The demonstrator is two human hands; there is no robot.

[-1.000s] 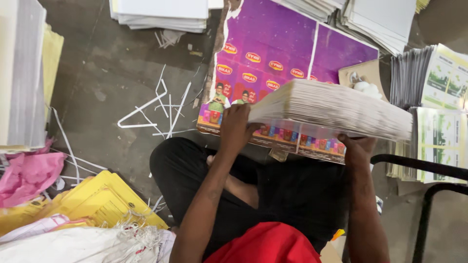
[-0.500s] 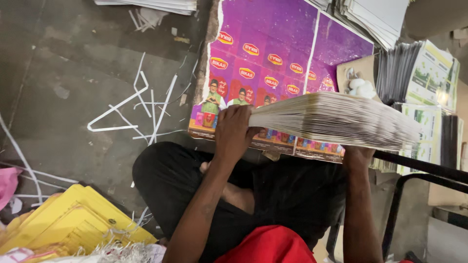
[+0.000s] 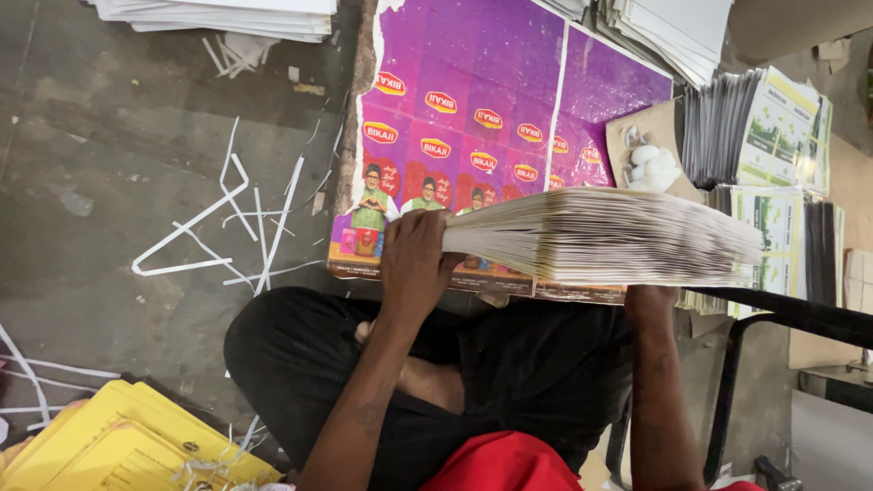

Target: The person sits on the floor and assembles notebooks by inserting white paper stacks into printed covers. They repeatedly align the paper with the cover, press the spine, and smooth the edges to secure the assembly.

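A thick stack of printed paper sheets [image 3: 605, 238] is held edge-on above my lap. My left hand [image 3: 414, 264] grips its left end, fingers wrapped over the top. My right hand [image 3: 650, 298] supports the stack from below near its right end; most of that hand is hidden under the sheets. Beneath the stack lies a large purple printed sheet [image 3: 482, 109] spread on the floor. I sit cross-legged in black trousers [image 3: 300, 364].
White paper strips [image 3: 227, 218] are scattered on the grey floor at left. Yellow sheets [image 3: 118, 445] lie at the lower left. Stacks of printed booklets [image 3: 773, 136] stand at right, white paper piles [image 3: 218, 14] along the top, and a black metal frame [image 3: 791, 314] at lower right.
The view has shifted so the pink and yellow piles at left have mostly left the frame. The stack has been levelled, with both hands still holding it.
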